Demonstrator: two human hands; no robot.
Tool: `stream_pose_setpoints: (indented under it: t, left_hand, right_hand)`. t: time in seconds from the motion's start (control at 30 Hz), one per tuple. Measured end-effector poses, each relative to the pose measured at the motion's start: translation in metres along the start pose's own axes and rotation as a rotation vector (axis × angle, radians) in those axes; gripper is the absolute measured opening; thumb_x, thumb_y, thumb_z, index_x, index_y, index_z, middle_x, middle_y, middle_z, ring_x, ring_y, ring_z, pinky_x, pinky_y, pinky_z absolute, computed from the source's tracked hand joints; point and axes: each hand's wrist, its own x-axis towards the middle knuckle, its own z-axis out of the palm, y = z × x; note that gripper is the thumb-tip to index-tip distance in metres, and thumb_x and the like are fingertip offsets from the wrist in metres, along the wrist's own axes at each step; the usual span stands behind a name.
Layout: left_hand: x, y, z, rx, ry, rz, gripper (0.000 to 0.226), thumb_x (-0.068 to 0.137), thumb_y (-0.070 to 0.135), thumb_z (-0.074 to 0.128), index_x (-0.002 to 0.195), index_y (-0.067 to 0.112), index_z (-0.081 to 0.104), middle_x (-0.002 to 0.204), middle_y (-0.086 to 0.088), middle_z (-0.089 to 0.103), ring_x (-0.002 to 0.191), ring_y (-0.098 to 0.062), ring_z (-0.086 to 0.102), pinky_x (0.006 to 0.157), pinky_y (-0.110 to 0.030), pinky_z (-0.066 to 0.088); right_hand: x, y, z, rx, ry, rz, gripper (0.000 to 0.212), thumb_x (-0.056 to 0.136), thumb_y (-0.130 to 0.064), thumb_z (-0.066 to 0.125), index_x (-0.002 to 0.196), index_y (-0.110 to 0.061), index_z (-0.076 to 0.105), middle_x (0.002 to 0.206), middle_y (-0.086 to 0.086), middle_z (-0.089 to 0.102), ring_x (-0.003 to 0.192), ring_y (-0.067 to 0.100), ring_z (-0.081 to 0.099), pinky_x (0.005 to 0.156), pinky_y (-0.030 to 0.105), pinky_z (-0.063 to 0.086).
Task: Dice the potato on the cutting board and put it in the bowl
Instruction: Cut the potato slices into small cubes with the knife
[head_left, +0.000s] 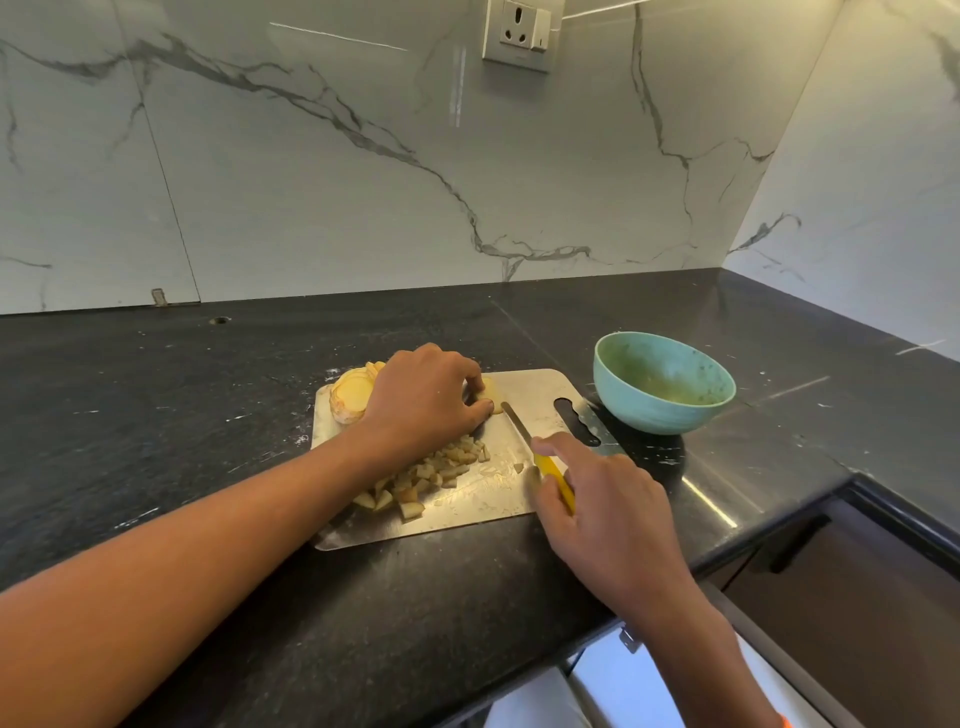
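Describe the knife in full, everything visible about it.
The knife is small, with a narrow silver metal blade and a bright yellow handle that looks like plastic. It lies low over the steel cutting board, blade pointing away from the person toward the left hand, its tip beside the potato piece that this hand holds down. The right hand grips the handle, forefinger stretched along the blade's spine. Most of the handle is hidden in the hand.

**Soft, even kitchen light with wide-angle bending**

Diffuse daylight; shadows are faint. Bright streaks of glare sit on the glossy white marble wall (363, 156) and the polished black stone surface (717, 504). Straight lines bow toward the edges. Focus is fairly sharp throughout.
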Motion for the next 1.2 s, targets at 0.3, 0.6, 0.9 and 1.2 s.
stream_pose_setpoints:
  t: [0.3,0.6,0.9,1.2]
  left_hand:
    - [0.001,0.0,0.001,-0.032,0.006,0.005,0.031,0.091,0.058,0.072,0.104,0.031,0.08,0.109,0.014,0.075,0.099,-0.008,0.064,0.077,-0.024,0.051]
    - [0.001,-0.002,-0.001,-0.032,0.018,-0.005,0.031,0.09,0.06,0.071,0.099,0.032,0.08,0.104,0.014,0.076,0.098,-0.009,0.064,0.074,-0.025,0.048]
    - [0.003,-0.003,-0.003,-0.05,0.0,-0.04,0.033,0.088,0.063,0.073,0.102,0.034,0.08,0.111,0.012,0.077,0.099,-0.01,0.068,0.075,-0.026,0.052]
    - [0.004,-0.003,-0.004,-0.035,-0.01,-0.031,0.035,0.089,0.063,0.072,0.105,0.033,0.08,0.115,0.011,0.076,0.101,-0.01,0.067,0.072,-0.023,0.046]
  right_hand:
    - [-0.003,0.001,0.0,0.072,0.013,0.014,0.04,0.101,-0.041,0.055,0.14,-0.036,0.058,0.079,-0.013,0.068,0.073,0.007,0.062,0.07,0.033,0.055]
    - [0.046,-0.014,0.016,-0.02,-0.033,0.033,0.038,0.101,-0.037,0.05,0.138,-0.036,0.056,0.094,-0.005,0.071,0.084,0.013,0.063,0.072,0.038,0.055]
    - [0.056,-0.011,0.022,0.073,0.048,0.088,0.039,0.099,-0.029,0.052,0.137,-0.029,0.061,0.068,-0.008,0.053,0.066,0.014,0.051,0.061,0.03,0.036]
    - [0.053,-0.012,0.021,0.054,0.023,0.095,0.038,0.099,-0.034,0.053,0.136,-0.034,0.06,0.078,-0.005,0.066,0.066,0.012,0.059,0.06,0.035,0.053]
